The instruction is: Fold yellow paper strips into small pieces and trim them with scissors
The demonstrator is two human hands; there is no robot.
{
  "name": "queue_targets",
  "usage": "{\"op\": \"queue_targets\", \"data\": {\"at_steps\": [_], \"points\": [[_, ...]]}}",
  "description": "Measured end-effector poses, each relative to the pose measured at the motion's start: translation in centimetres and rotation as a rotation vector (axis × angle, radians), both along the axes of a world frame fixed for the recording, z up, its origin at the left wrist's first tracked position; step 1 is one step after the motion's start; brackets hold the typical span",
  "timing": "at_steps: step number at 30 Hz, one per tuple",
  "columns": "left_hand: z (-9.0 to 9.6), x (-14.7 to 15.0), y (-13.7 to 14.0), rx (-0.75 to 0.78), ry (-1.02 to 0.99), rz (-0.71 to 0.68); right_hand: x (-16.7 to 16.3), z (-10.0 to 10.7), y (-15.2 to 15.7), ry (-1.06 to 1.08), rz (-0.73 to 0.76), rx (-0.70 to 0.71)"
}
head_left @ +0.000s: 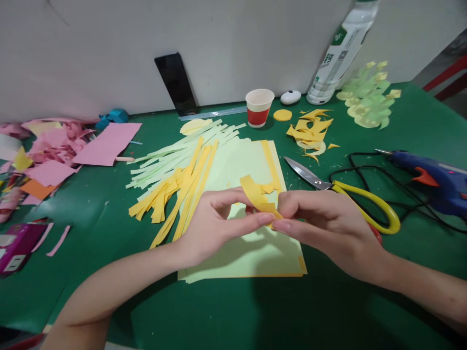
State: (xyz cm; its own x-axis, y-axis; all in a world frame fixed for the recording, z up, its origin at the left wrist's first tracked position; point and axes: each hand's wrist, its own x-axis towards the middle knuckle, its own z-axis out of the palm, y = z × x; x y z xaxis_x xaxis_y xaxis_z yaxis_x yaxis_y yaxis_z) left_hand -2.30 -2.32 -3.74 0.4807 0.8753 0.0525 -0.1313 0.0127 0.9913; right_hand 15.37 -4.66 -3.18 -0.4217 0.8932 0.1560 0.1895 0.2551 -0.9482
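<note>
A curved yellow paper strip (251, 192) is pinched between the fingertips of both hands, above a stack of pale green paper sheets (233, 167). My left hand (215, 221) grips it between thumb and forefinger. Its other end is held by my right hand (328, 218), thumb and fingertip pressed together. Small yellow paper bits (270, 187) show just behind the strip. Long yellow strips (193, 194) and short folded yellow strips (160, 199) lie beside my left hand. Pale green strips (171, 155) fan out beyond them. Yellow-handled scissors (386, 218) lie partly behind my right hand.
A blue glue gun (434, 175) with a black cord lies at right. Along the wall stand a phone (177, 85), a paper cup (258, 114), a bottle (339, 53) and a paper flower piece (368, 104). Yellow scraps (310, 129) and pink paper (107, 143) lie about.
</note>
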Motion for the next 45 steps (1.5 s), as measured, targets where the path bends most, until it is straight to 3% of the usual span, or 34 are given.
{"op": "queue_targets", "data": {"at_steps": [10,13,16,23,29,33,35,37,42,45], "points": [[0.0,-0.2,0.0,0.117,0.113,0.040,-0.5,0.3,0.1,-0.094,0.052,0.114],[-0.1,-0.2,0.0,0.212,0.131,0.055,-0.6,0.3,0.2,-0.057,0.065,0.073],[-0.3,-0.3,0.2,0.369,0.151,0.076,-0.7,0.3,0.1,-0.002,0.062,-0.064],[-0.1,-0.3,0.9,0.768,0.198,0.051,-0.8,0.4,0.1,0.315,0.065,-0.565],[-0.8,-0.6,1.4,0.844,0.185,-0.010,-0.5,0.6,0.3,0.511,0.242,-0.897],[-1.1,-0.7,1.6,0.824,0.122,-0.068,-0.5,0.8,0.5,0.503,0.307,-0.999],[-1.0,-0.7,1.6,0.790,0.104,-0.044,-0.6,0.7,0.6,0.461,0.331,-0.973],[-0.8,-0.6,1.4,0.719,0.093,0.013,-0.6,0.7,0.6,0.363,0.278,-0.836],[0.0,-0.2,0.7,0.378,0.087,0.099,-0.1,0.8,0.3,-0.059,0.020,-0.098],[0.5,-0.2,0.3,0.238,0.125,0.082,0.0,0.7,0.1,-0.142,-0.003,0.127]]}}
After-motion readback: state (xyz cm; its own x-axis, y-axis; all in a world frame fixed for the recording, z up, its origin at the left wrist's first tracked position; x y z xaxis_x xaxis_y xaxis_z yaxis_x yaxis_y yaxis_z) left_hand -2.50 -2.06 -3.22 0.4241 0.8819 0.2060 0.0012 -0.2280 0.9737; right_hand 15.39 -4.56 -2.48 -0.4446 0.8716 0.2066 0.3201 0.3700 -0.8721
